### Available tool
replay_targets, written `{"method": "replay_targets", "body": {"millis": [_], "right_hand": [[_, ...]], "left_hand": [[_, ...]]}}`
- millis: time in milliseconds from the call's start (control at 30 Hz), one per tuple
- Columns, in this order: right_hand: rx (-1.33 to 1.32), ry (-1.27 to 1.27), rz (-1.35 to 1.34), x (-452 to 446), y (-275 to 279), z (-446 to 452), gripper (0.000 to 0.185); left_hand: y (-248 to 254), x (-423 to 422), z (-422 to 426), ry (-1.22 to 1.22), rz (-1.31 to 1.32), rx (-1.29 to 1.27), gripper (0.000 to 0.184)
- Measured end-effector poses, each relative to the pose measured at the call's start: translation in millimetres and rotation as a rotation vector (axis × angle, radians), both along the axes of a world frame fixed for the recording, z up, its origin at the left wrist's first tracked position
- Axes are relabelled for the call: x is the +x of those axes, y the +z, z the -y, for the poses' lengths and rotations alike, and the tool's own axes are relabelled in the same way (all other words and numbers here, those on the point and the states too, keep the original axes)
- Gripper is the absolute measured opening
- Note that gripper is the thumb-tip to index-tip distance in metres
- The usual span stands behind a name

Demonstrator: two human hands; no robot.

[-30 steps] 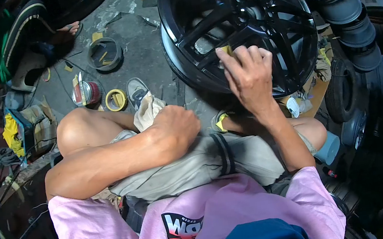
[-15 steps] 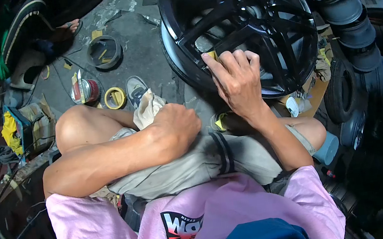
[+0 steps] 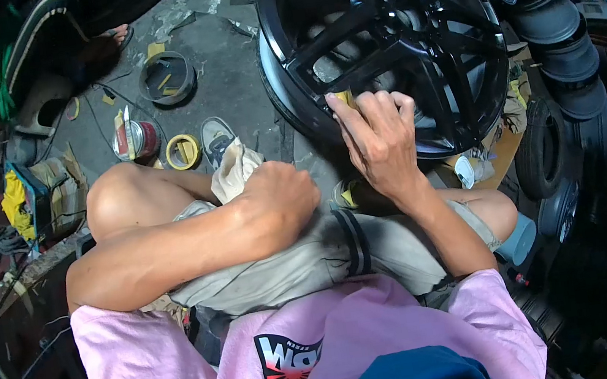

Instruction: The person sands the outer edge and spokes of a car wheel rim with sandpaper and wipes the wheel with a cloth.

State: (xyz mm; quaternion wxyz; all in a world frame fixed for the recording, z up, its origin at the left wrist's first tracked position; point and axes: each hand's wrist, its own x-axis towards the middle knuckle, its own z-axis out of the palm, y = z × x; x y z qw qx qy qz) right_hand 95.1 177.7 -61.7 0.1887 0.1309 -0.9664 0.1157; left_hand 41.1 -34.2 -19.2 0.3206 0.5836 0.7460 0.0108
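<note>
A glossy black wheel rim [image 3: 372,69] stands tilted in front of me, its spokes facing me. At its lower left spoke, my right hand [image 3: 381,137] pinches a small yellow pad [image 3: 344,97] between thumb and fingers, against or very close to the spoke. My left hand [image 3: 283,198] is a closed fist over my lap, wrapped round a cream cloth [image 3: 236,169] that sticks out above it.
On the floor at the left are a dark round basin [image 3: 166,79], a red and silver can [image 3: 136,140] and a yellow tape roll [image 3: 183,152]. Stacked rims [image 3: 556,41] and a tire [image 3: 540,149] stand at the right. Another person's foot [image 3: 121,35] shows at upper left.
My right hand has moved left and slightly down along the rim with the yellow pad. My left hand stays almost still with the cloth.
</note>
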Motion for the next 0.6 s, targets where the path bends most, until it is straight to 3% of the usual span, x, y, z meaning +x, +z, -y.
{"method": "replay_targets", "body": {"millis": [533,600], "right_hand": [[0.057,0.019,-0.007,-3,9,0,0.039],[0.125,-0.084,-0.019,-8,7,-15,0.036]], "left_hand": [[7,-4,2,-0.024,0.034,0.036,0.012],[7,-4,2,-0.039,0.039,0.033,0.012]]}}
